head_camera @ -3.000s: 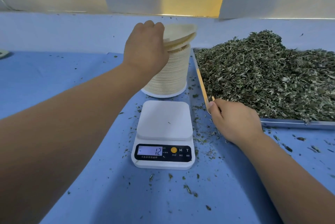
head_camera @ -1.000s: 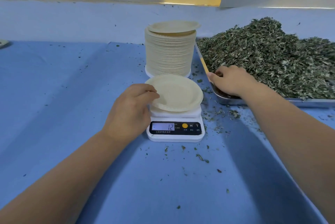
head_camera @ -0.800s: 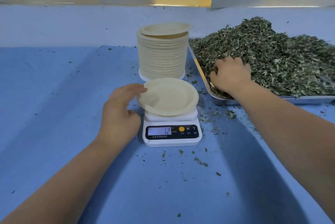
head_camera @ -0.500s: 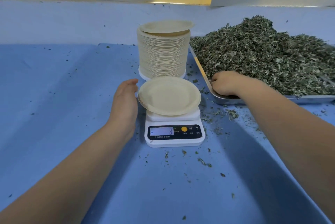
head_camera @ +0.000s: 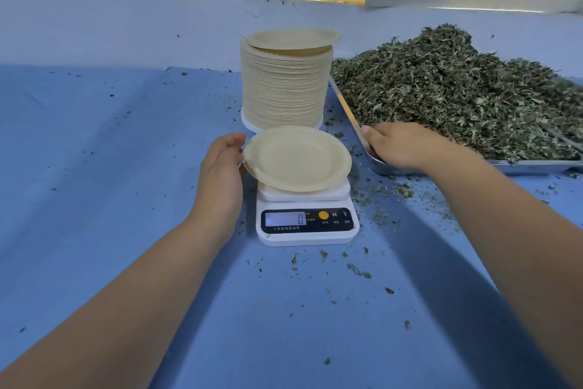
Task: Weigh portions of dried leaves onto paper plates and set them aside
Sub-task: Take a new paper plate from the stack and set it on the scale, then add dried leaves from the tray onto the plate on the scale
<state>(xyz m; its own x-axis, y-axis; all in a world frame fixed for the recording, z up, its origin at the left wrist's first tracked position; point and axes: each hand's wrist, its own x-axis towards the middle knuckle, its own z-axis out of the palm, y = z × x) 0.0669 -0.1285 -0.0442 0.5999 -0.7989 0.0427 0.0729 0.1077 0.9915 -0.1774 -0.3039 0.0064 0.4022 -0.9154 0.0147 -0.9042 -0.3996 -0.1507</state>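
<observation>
Empty paper plate (head_camera: 296,158) sits on the digital kitchen scale (head_camera: 307,224); display reads 0.

Left hand (head_camera: 222,174), just left of the scale: fingers straight and relaxed against the plate's rim, holding nothing.

Right hand (head_camera: 400,146), right of the scale at the near corner of the metal tray (head_camera: 536,163): fingers are buried in the dried leaves (head_camera: 457,95), so whether they pinch any cannot be told.

Plate stack (head_camera: 284,86) stands directly behind the scale.

Leaves look light, brittle and quick to shed, so a loose cupped handful seems best. The plate is probably thin and bendy; lift it level by opposite rims.
</observation>
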